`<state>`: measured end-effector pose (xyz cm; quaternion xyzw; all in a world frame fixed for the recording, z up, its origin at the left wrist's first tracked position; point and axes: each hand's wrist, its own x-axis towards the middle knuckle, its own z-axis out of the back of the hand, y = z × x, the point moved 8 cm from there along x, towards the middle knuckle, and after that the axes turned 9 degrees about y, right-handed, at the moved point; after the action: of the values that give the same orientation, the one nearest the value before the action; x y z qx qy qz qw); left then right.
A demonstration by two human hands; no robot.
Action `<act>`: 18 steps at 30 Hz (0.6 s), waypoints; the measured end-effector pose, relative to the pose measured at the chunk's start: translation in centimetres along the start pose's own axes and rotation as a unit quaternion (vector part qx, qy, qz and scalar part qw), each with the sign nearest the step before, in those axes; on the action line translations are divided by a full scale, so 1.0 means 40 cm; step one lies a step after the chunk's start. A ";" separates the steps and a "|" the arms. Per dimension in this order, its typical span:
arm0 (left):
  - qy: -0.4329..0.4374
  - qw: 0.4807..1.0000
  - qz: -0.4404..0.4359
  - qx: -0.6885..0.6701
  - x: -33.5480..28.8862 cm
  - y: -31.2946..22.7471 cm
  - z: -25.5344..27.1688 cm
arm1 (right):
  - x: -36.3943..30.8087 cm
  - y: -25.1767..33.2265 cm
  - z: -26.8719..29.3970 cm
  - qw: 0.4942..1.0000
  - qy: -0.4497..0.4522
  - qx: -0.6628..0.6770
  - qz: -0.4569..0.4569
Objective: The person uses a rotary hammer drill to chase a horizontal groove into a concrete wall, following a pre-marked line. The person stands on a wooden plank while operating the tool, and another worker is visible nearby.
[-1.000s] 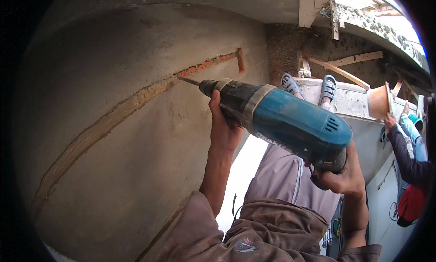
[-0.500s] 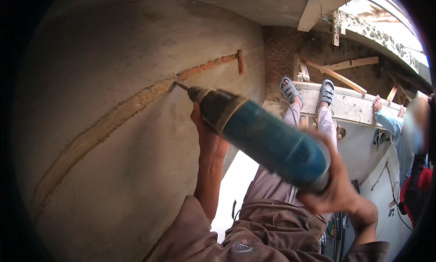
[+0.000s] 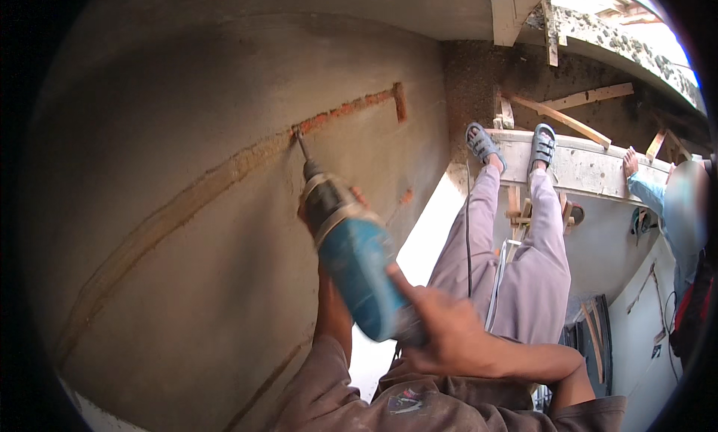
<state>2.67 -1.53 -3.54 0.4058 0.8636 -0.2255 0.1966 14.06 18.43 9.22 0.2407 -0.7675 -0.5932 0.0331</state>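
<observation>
A teal and black hammer drill (image 3: pixel 357 264) slants up and left across the view. My right hand (image 3: pixel 452 329) is closed around its rear grip. My left hand (image 3: pixel 357 197) wraps the front of the body from behind, with only fingertips showing at the sides. The metal chisel bit (image 3: pixel 302 145) reaches a groove (image 3: pixel 336 116) cut in the grey plastered wall (image 3: pixel 187 125). Its tip meets the groove's lower edge, where the red brick stretch joins a longer tan, rough stretch.
My sandalled feet (image 3: pixel 486 145) are on a pale board (image 3: pixel 587 157). At the right, another person's hand (image 3: pixel 630 163) rests on that board, below a light blue sleeve. Loose timber pieces (image 3: pixel 561 122) lean beyond it. A dark cord (image 3: pixel 469 230) hangs by my leg.
The hammer drill has swung to a steeper angle, its rear end moving left and down with my right hand. The bit tip has shifted slightly right along the groove.
</observation>
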 end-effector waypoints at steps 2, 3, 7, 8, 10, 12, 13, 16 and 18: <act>-0.129 0.978 -0.031 0.161 -0.026 0.018 0.013 | -0.045 -0.049 0.065 0.996 -0.039 0.072 -0.038; -0.178 0.965 -0.048 0.184 -0.011 0.036 -0.015 | -0.062 -0.072 0.095 0.992 -0.066 0.100 -0.048; -0.196 0.955 -0.040 0.218 0.043 0.087 -0.078 | -0.109 -0.141 0.152 0.976 -0.142 0.152 -0.059; -0.204 0.951 -0.040 0.227 0.046 0.088 -0.081 | -0.117 -0.157 0.153 0.973 -0.147 0.164 -0.069; -0.220 0.943 -0.040 0.247 0.049 0.081 -0.083 | -0.110 -0.168 0.155 0.974 -0.139 0.165 -0.063; -0.221 0.941 -0.038 0.252 0.045 0.067 -0.076 | -0.098 -0.172 0.154 0.975 -0.136 0.168 -0.054; -0.220 0.941 -0.038 0.254 0.042 0.058 -0.070 | -0.094 -0.172 0.150 0.975 -0.140 0.165 -0.047; -0.215 0.938 -0.034 0.271 0.033 0.036 -0.032 | -0.086 -0.173 0.127 0.977 -0.145 0.153 -0.031; -0.230 0.934 -0.038 0.271 0.020 0.030 -0.033 | -0.076 -0.192 0.093 0.978 -0.139 0.151 -0.025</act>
<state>2.92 0.37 -3.17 0.3479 0.7153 -0.5456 0.2638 18.04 21.63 1.73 0.1772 -0.8390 -0.4990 -0.1250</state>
